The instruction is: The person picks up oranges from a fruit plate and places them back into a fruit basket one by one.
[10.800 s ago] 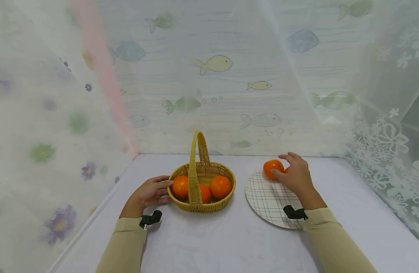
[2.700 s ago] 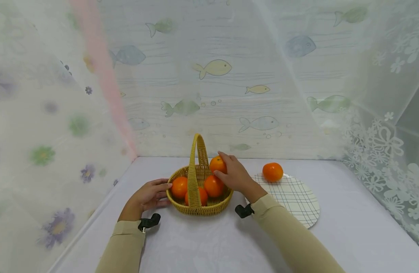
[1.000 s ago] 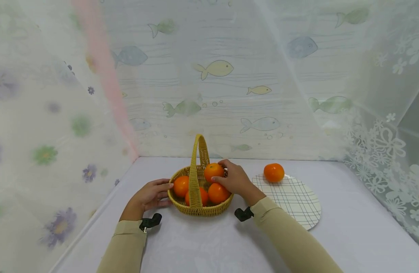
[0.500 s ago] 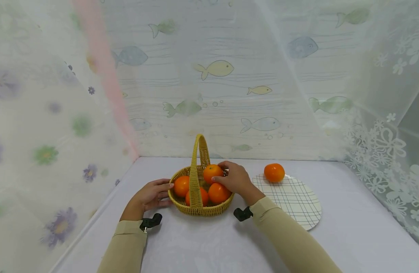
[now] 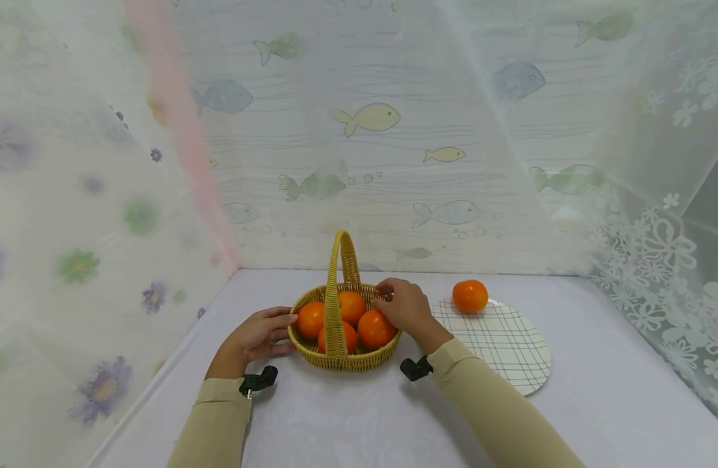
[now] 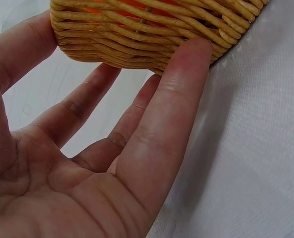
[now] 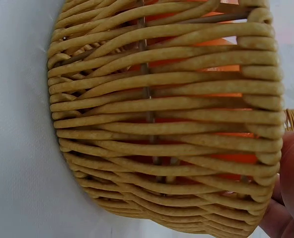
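A yellow wicker basket (image 5: 359, 361) with a tall handle stands on the table in the head view, with several oranges inside. My left hand (image 5: 260, 335) touches its left side. Extended fingers (image 6: 157, 129) rest against the woven wall in the left wrist view. My right hand (image 5: 407, 309) is over the right rim, fingers slightly bent, nothing gripped. The back orange (image 5: 351, 307) lies apart from that hand; another orange (image 5: 376, 329) is just below the fingers. In the right wrist view, the basket wall (image 7: 162, 119) hides most of the right hand.
To the right lies a round white plate (image 5: 511, 344) with a grid pattern, partly behind the right sleeve. One orange (image 5: 470, 296) sits at its far edge. A white cloth covers the table (image 5: 335, 416). Fish-patterned curtains (image 5: 359, 162) hang behind.
An orange went from the plate into the basket by the right hand. Since half a second ago it has dropped lower and left, and the right fingers have let go. The left hand stays put.
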The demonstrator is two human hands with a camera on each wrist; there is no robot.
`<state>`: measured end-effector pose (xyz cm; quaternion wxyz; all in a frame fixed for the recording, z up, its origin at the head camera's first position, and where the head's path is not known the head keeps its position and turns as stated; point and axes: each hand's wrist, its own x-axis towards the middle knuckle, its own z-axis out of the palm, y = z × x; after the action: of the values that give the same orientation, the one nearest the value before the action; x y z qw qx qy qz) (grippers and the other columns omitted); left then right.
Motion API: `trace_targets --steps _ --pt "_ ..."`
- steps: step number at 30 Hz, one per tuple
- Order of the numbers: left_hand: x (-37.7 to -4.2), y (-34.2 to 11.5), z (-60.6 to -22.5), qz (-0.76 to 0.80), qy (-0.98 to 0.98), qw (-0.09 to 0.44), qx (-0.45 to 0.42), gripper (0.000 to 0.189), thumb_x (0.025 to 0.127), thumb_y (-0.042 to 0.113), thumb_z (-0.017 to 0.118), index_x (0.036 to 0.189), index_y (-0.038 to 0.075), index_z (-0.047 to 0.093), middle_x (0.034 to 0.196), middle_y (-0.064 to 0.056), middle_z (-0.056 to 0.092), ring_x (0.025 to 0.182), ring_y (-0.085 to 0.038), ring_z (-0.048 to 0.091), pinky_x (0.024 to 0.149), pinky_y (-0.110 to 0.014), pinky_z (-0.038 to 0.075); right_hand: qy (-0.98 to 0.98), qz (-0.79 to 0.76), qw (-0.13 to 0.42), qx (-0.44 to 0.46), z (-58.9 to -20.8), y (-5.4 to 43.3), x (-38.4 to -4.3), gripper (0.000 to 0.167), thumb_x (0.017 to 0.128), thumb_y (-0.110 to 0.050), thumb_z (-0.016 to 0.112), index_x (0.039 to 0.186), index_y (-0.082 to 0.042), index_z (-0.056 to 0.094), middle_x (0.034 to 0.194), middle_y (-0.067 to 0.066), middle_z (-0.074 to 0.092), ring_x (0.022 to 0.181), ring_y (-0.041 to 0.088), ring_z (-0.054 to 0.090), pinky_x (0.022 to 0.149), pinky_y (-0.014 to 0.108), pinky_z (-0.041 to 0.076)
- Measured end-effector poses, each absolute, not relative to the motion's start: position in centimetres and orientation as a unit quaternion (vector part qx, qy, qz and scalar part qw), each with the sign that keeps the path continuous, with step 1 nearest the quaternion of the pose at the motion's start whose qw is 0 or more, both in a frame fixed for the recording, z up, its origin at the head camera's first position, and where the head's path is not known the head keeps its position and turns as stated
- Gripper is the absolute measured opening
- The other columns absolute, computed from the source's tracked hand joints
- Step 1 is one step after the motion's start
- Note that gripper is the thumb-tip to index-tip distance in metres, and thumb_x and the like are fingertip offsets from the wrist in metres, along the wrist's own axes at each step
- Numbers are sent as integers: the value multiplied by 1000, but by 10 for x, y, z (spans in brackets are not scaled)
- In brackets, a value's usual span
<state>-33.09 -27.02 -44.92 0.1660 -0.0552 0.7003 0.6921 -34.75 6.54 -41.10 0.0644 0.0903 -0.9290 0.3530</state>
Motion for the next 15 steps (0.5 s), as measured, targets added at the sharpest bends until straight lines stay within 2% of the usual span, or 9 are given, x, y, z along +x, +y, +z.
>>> trace_targets --steps 8,15 --pt "-331 -271 -449 693 700 166 -51 71 95 34 77 152 8 44 147 -19 56 112 -25 70 94 -51 60 -934 332 90 98 -412 68 -348 36 93 -43 77 122 -23 74 119 -5 75 111 23 64 97 48 51" --pt "-330 -271 -449 694 699 167 -51 70 96 33 76 152 8 44 144 -18 58 112 -25 70 94 -51 60 -934 310 138 112 -413 79 -347 40 91 -47 78 123 -22 74 115 -1 77 113 30 61 95 53 47"
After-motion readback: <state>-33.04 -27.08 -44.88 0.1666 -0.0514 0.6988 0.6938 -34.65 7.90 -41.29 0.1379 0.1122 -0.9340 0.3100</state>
